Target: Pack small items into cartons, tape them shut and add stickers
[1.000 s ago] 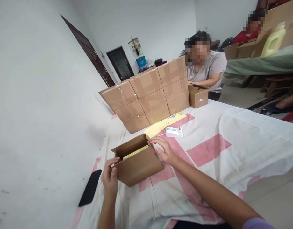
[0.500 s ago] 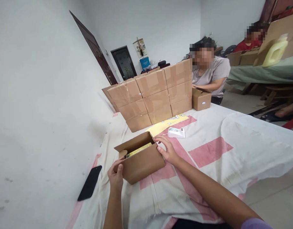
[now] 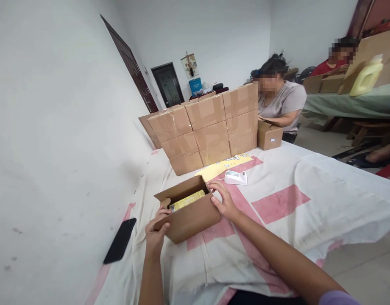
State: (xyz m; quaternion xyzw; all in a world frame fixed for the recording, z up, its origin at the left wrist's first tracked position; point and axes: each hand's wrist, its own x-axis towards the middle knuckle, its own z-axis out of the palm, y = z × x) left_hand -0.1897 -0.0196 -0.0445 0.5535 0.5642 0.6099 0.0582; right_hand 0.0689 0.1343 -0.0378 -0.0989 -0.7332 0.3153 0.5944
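Note:
An open cardboard box (image 3: 191, 219) stands on the cloth-covered table in front of me, its top flaps up. Inside it lies a yellow packet or small carton (image 3: 188, 200) with print on it. My left hand (image 3: 157, 231) grips the box's near left corner, thumb outside and fingers over the edge. At the right end, my right hand (image 3: 223, 200) holds the box wall, with fingertips at its upper edge. Just beyond the box are a white tape dispenser (image 3: 235, 178) and a flat yellow printed sheet (image 3: 214, 170).
A wall of stacked, taped cardboard boxes (image 3: 210, 129) rises at the back of the table. A black phone (image 3: 120, 240) lies at the left edge by the wall. Across the table a person (image 3: 288, 99) sits behind another box (image 3: 269, 136). A yellow jug (image 3: 366, 76) stands on a farther table.
My left fingers have shifted further over the box's left edge. More of the yellow packet shows inside. The view has shifted slightly, and the person opposite has lowered their head.

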